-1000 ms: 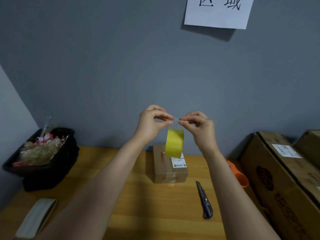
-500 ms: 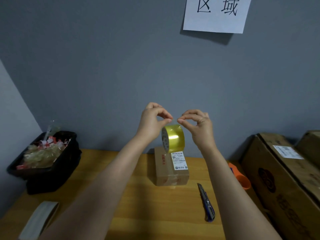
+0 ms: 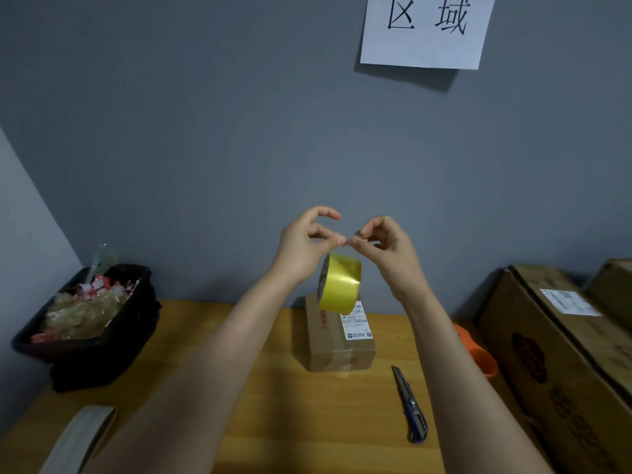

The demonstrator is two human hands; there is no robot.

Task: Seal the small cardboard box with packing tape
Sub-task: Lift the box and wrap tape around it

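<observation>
A yellow roll of packing tape (image 3: pixel 340 285) hangs in the air above the table, tilted, below both hands. My left hand (image 3: pixel 304 246) and my right hand (image 3: pixel 386 249) are raised in front of the grey wall, with thumb and fingertips pinched together on the tape's free end at the top of the roll. The small cardboard box (image 3: pixel 337 336) lies on the wooden table (image 3: pixel 273 422) directly behind and below the roll. It carries a white label and its flaps are closed.
A blue utility knife (image 3: pixel 410 405) lies right of the box. An orange object (image 3: pixel 475 350) and large cardboard cartons (image 3: pixel 564 354) stand at the right. A black bin (image 3: pixel 89 323) of scraps sits at the left, a grey tape roll (image 3: pixel 78 439) at the front left.
The roll has turned and tilted, showing its side face, and hangs a little lower. Both hands stay pinched at its top. The view has tipped upward slightly.
</observation>
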